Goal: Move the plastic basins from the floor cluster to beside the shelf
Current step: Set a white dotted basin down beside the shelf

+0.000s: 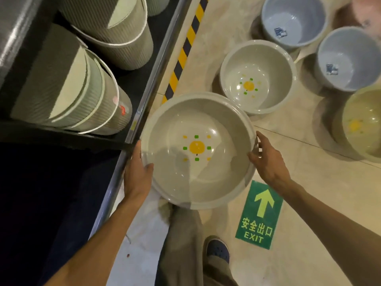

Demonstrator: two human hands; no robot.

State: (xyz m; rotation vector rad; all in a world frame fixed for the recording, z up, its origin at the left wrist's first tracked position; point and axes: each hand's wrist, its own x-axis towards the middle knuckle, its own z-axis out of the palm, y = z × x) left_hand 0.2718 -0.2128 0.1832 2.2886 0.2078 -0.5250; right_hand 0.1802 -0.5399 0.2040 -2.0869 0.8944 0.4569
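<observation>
Dim, warm light; glare inside the held basin (196,150); edges bowed, corners blurred.

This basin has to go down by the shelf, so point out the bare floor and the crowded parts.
Bare floor lies beside the shelf edge, between the striped tape and the held basin, gripped by left hand and right hand. More lies around the exit sign. Crowded: upper right, where the sun-print basin and blue basins cluster.

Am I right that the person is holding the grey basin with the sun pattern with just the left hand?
Not quite. The head view shows both hands on the grey basin: the left hand grips its left rim and the right hand grips its right rim.
</observation>
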